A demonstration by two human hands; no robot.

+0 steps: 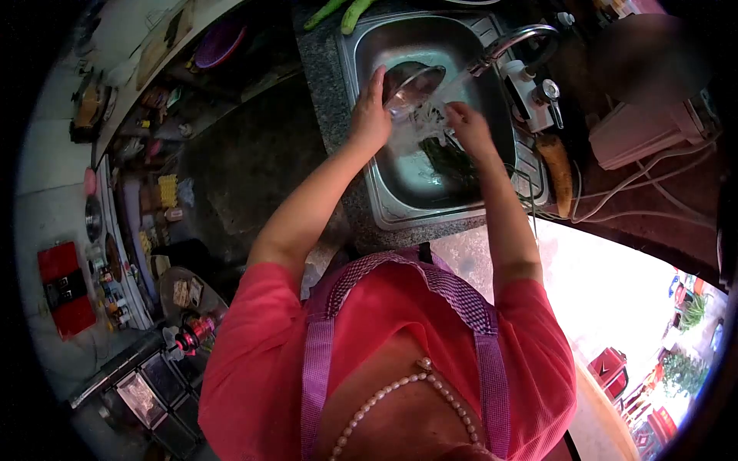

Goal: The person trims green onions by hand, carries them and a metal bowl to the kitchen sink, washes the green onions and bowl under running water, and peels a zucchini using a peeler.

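My left hand (372, 115) holds a dark, shiny bowl (413, 81) by its side, tilted over the metal sink (377, 201). Water runs from the curved faucet (507, 44) and splashes beside the bowl. My right hand (468, 127) is in the splash, its fingers curled together; what they hold, if anything, is hidden by water and blur. Below the hands, dark green leafy vegetables (450, 163) lie in the basin, with pale stems showing near the splash.
Green gourds (356, 14) lie on the counter (327, 73) behind the sink. Right of the basin are a white device with a dial (530, 96), a brown root (556, 170), a plastic container (642, 132) and loose cables. A wire rack (526, 184) stands near my right forearm.
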